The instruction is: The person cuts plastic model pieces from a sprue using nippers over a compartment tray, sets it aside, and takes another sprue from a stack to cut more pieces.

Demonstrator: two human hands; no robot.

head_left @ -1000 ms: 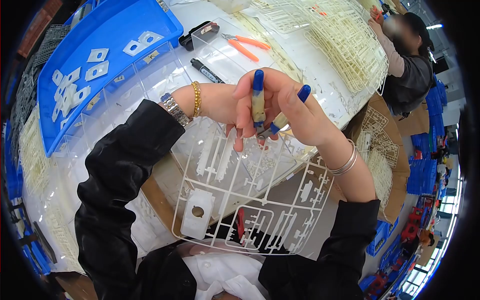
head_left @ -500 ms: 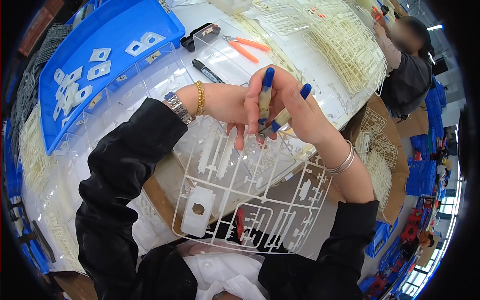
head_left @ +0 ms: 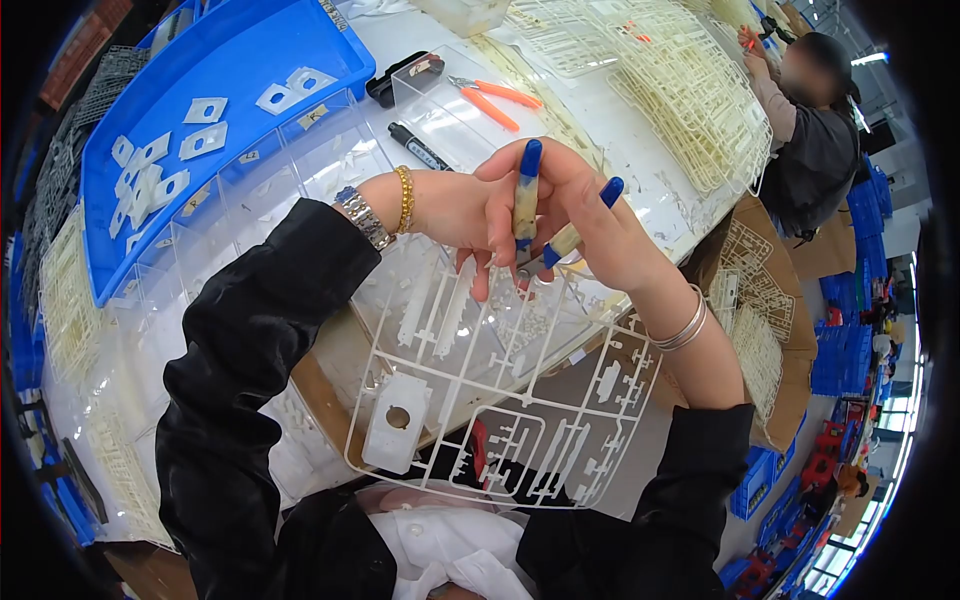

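My right hand (head_left: pixel 612 240), with silver bangles at its wrist, is closed around a pair of nippers (head_left: pixel 525 205) with taped, blue-tipped handles. The handles stand apart, and their jaws point down toward the frame, partly hidden by fingers. My left hand (head_left: pixel 440 208), wearing a metal watch and a gold bracelet, reaches in beside the nippers with its fingers curled at the upper edge of a white plastic sprue frame (head_left: pixel 458 381). That frame hangs tilted in front of me, carrying a flat plate with a round hole (head_left: pixel 397 418) and several small parts. The exact cutting spot is hidden.
A blue tray (head_left: pixel 235 75) holds several white plates. Clear divided bins (head_left: pixel 290 150), a black marker (head_left: pixel 418 147) and orange-handled nippers (head_left: pixel 490 100) lie beyond my hands. Stacked sprue frames (head_left: pixel 690 110) and a cardboard box (head_left: pixel 785 370) are to the right, near another person (head_left: pixel 815 150).
The fingers around the nippers have shifted slightly, and one handle's tip has moved a little left. The sprue frame hangs in nearly the same place.
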